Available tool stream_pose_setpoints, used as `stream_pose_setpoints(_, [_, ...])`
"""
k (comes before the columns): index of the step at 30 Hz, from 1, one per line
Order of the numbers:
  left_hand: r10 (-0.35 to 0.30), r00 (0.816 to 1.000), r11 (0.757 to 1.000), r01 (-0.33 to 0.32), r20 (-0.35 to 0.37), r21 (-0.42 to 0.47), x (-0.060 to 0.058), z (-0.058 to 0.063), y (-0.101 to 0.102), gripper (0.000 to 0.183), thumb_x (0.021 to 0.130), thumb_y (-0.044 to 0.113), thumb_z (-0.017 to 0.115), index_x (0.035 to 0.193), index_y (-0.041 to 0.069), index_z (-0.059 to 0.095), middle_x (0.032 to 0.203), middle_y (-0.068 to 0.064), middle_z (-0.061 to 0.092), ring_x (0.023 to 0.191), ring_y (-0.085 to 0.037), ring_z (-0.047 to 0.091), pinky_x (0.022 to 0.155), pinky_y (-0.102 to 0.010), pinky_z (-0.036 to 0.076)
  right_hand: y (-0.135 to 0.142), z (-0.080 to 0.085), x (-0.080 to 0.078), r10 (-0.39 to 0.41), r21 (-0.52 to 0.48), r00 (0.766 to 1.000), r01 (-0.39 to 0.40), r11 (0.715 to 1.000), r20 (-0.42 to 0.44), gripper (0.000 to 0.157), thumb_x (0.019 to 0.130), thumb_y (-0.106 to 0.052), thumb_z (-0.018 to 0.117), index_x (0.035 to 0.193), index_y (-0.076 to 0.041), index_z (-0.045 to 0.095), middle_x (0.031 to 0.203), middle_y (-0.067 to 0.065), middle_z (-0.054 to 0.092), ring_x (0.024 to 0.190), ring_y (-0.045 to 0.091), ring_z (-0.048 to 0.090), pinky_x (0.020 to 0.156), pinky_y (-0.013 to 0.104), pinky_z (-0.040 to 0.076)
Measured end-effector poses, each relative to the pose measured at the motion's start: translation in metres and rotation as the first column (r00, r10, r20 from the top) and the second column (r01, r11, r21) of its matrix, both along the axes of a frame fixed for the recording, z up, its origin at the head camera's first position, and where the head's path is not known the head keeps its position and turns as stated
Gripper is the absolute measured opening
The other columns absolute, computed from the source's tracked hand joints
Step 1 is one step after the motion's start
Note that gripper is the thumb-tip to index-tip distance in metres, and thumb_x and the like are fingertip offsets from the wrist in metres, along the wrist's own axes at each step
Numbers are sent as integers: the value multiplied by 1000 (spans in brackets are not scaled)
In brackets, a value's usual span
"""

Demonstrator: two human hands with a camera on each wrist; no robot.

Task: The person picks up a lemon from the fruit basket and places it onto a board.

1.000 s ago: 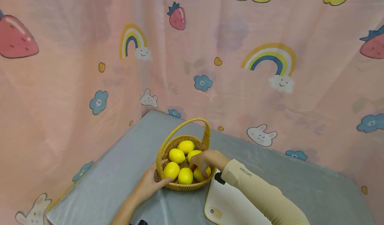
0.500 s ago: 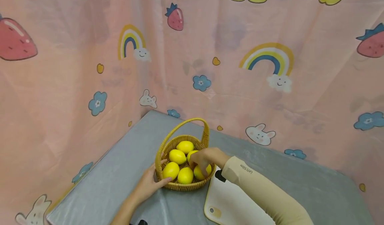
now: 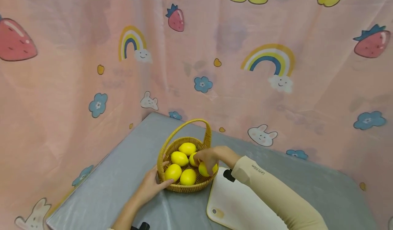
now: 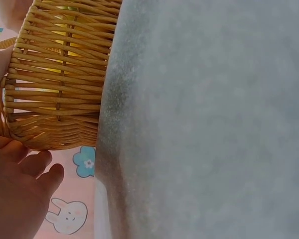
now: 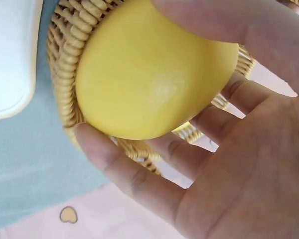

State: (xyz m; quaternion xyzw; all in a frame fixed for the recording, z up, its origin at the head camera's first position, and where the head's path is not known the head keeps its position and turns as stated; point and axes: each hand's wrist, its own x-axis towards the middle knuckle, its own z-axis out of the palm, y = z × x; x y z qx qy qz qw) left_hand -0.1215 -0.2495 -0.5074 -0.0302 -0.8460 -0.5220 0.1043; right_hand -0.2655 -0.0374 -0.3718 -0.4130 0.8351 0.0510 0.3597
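Observation:
A wicker basket [image 3: 187, 189] with a tall arched handle holds several yellow lemons [image 3: 188, 177]. My left hand [image 3: 149, 185] grips its left side, thumb at the front rim and fingers by the handle's foot. In the left wrist view, fingers of that hand lie along the woven wall [image 4: 60, 94]. At the basket's right side, my right hand [image 3: 211, 158] holds one lemon [image 5: 144, 79] between thumb and fingers, right at the rim. Another lemon [image 3: 192, 159] behind it is partly covered by the right hand.
Just right of the basket lies a white cutting board [image 3: 231, 202], partly under the right forearm. A grey cloth [image 3: 122, 175] covers the table. Pink printed curtains [image 3: 215, 114] stand along its back and left edges.
My right hand has risen slightly and shifted right relative to the basket, carrying its lemon up from among the others. The left hand keeps its place on the basket. The head view has turned a little.

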Motion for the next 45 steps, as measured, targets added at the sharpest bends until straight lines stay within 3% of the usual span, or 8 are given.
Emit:
stream_pose_setpoints(4, [-6,1000,1000,6,11,3,-2,2,2,74,87,28,79,147,3,46,159,-12,34,143,-38,32,115,-61,22,13,7,-2,-1,-60,1000,1,998,-10,52,74,2,85,115,-15,58,114,-2,53,89,14,51,72,28,52])
stream_pose_setpoints(8, [-7,1000,1000,7,16,4,-1,2,2,74,87,28,79,148,2,46,160,-11,32,144,-37,31,115,-62,21,27,12,-2,-11,-120,1000,13,993,15,51,73,4,84,112,-13,57,113,0,54,98,16,49,81,31,52])
stream_pose_setpoints(15, [-7,1000,1000,7,20,-15,2,2,3,73,87,29,79,148,3,46,158,-13,35,143,-39,33,113,-63,25,60,13,-2,-66,-187,997,73,980,46,51,72,5,85,112,-7,57,104,1,55,93,17,50,82,32,50])
stream_pose_setpoints(20, [1,1000,1000,-1,6,-29,4,1,2,74,87,29,79,148,3,45,158,-15,34,142,-40,34,112,-65,27,87,8,-1,-156,-169,988,156,973,10,43,74,-7,86,107,-6,58,99,4,56,86,19,54,76,34,52])
stream_pose_setpoints(25, [5,1000,999,-5,-3,-39,5,3,2,72,87,27,79,146,2,47,162,-14,26,141,-41,33,110,-65,31,117,2,1,-271,-129,963,266,955,-16,39,76,-14,85,102,-9,57,97,5,54,75,20,59,65,36,57])
stream_pose_setpoints(32, [-6,1000,999,7,20,-49,5,3,4,74,88,32,77,148,2,45,161,-14,28,142,-41,32,110,-66,29,165,-15,5,-411,-98,912,407,908,-24,31,81,-17,81,94,-5,56,87,8,55,62,27,66,61,39,61])
stream_pose_setpoints(37, [0,1000,998,1,23,-63,4,2,1,75,89,33,76,149,3,43,160,-15,30,142,-41,32,110,-67,27,187,-26,8,-471,-101,881,467,879,-28,27,83,-17,79,85,-4,55,78,9,57,58,30,67,58,38,60])
stream_pose_setpoints(45, [-15,1000,997,14,-5,-78,4,1,4,77,89,33,76,151,3,41,160,-16,31,142,-43,33,110,-67,26,212,-33,12,-554,-96,830,548,831,-60,31,82,-14,78,86,-2,50,79,13,56,61,39,68,61,43,61])
